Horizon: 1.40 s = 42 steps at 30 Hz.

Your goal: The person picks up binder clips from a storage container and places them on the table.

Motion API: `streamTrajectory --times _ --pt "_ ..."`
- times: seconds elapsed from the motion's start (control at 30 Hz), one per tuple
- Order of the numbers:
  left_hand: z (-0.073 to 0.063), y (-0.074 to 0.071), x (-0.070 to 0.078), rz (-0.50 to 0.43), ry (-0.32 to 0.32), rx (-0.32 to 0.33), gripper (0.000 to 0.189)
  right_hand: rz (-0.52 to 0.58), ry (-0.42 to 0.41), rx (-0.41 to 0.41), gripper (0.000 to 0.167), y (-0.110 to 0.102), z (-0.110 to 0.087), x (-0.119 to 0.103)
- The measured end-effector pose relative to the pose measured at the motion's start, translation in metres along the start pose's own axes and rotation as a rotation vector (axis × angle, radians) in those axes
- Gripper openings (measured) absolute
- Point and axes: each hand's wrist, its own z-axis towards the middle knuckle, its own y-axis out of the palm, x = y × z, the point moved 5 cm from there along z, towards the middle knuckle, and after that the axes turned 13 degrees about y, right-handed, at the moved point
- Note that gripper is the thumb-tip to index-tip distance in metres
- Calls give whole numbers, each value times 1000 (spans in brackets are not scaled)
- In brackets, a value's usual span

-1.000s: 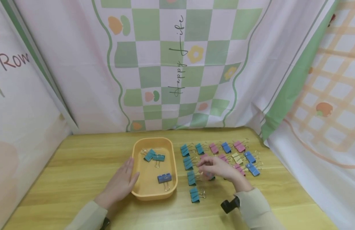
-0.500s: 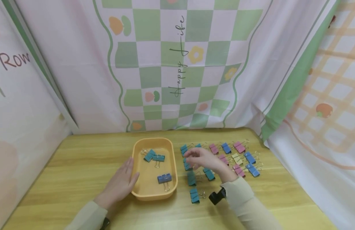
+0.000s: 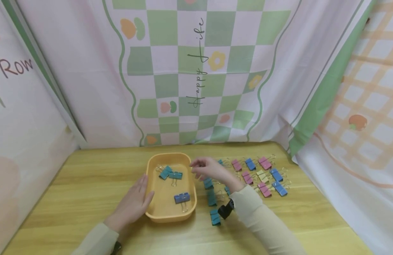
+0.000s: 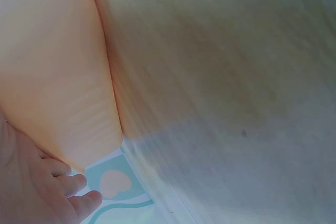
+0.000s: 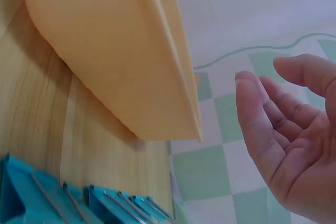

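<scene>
A yellow-orange tray (image 3: 162, 205) stands mid-table in the head view. Inside it lie two teal binder clips (image 3: 166, 172) and a dark blue binder clip (image 3: 182, 197). My left hand (image 3: 131, 202) rests along the tray's left wall, fingers extended. Over the tray's far right rim hovers my right hand (image 3: 212, 171). The right wrist view shows this hand's thumb and loosely bent fingers (image 5: 252, 108) apart, nothing between them. Below and beside it, a column of teal binder clips (image 3: 212, 197) lines the tray's right side; my hand and forearm hide some clips.
Further right lie several pink binder clips (image 3: 265, 163), blue binder clips (image 3: 280, 188) and a yellow binder clip (image 3: 262, 176). A printed curtain (image 3: 196, 81) hangs behind the wooden table (image 3: 97, 177).
My right hand has moved left from above the clips to the tray's right rim. The left hand, the tray and the clips inside it have stayed put.
</scene>
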Motion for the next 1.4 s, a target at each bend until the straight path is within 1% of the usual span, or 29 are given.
streamTrajectory --times 0.2,0.47,0.77,0.8,1.0,1.03,1.27,1.4 --pt "-1 0 0 4 -5 -5 64 27 -5 9 23 12 16 -4" --pt "-1 -1 0 3 -9 -5 64 19 -21 -4 21 27 30 -10" --pt "0 -1 1 1 -12 -8 63 25 -17 -40 25 43 36 -15" --pt "0 -1 1 1 -12 -8 63 26 -18 -44 25 45 33 -17" --pt "0 -1 0 0 -9 -7 63 38 26 -31 25 56 40 -16" --pt "0 -1 0 -1 -9 -8 63 40 32 -26 26 58 45 -12" --pt "0 0 0 -7 -15 -19 63 82 30 -49 34 66 50 -10" --pt "1 -1 0 -12 -15 -13 63 91 35 -37 37 68 51 -10"
